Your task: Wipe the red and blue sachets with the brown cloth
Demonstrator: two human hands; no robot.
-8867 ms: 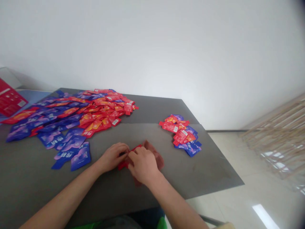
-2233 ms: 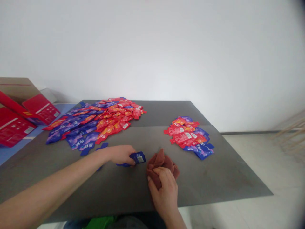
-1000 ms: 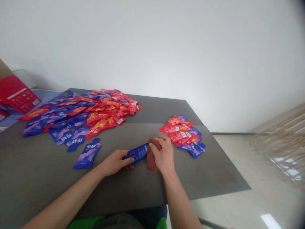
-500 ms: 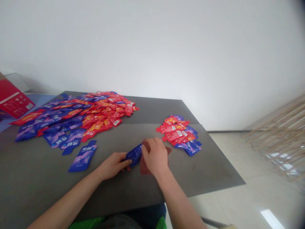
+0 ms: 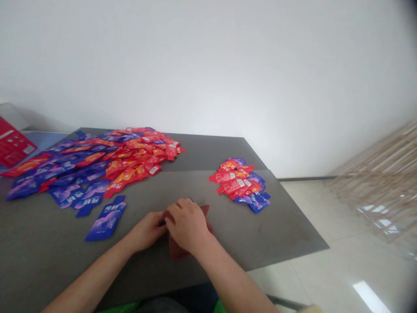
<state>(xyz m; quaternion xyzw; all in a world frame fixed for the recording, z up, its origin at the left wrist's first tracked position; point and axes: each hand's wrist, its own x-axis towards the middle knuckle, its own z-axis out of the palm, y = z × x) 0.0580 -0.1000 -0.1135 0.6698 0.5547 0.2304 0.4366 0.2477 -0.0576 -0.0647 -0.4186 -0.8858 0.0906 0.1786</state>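
My left hand (image 5: pixel 150 229) is closed on one end of a blue pouch (image 5: pixel 192 200), which is almost wholly hidden now. Over it lies my right hand (image 5: pixel 187 224), its fingers wrapped round a brown cloth (image 5: pixel 177 252) that covers the pouch. Both hands meet just above the table near its front edge. To their left lies a single blue pouch with white lettering (image 5: pixel 107 221). Beyond it spreads a large heap of red and blue pouches (image 5: pixel 130 152). A smaller pile of red and blue pouches (image 5: pixel 241 182) lies to the right of my hands.
The grey table (image 5: pixel 276 230) ends at a corner on the right, above a tiled floor (image 5: pixel 302 208). A red box (image 5: pixel 14 143) stands at the far left. Behind the table rises a white wall (image 5: pixel 208 65), and a wooden rack (image 5: pixel 378 165) is at the right.
My right hand and the cloth have moved left and nearer to me along the blue pouch, up against my left hand, hiding most of it. The view has shifted slightly.
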